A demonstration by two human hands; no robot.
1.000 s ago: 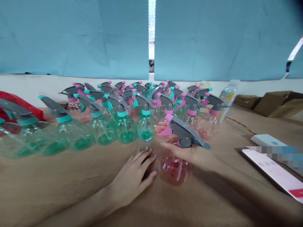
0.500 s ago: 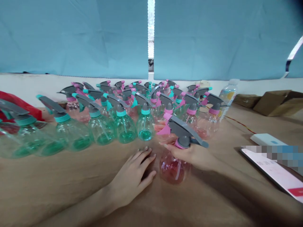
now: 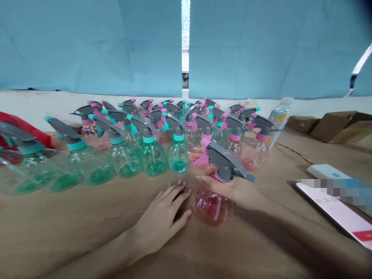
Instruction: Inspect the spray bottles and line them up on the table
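My right hand (image 3: 232,190) is wrapped round the neck of a pink spray bottle (image 3: 210,207) with a grey trigger head (image 3: 225,161), standing on the brown table (image 3: 87,228). My left hand (image 3: 164,219) lies flat on the table just left of that bottle, fingers stretched out, holding nothing. Behind both hands stands a crowd of several spray bottles, green ones (image 3: 152,157) with teal collars in front and pink ones (image 3: 258,151) to the right.
A phone (image 3: 334,211) and a pale blue box (image 3: 327,170) lie at the right. Cardboard boxes (image 3: 340,126) and a water bottle (image 3: 279,116) stand at the back right. A red bag (image 3: 26,130) is at the left edge. Blue curtains hang behind.
The pink bottle in my right hand has shifted slightly left and away from me. My left hand has stayed flat on the table.
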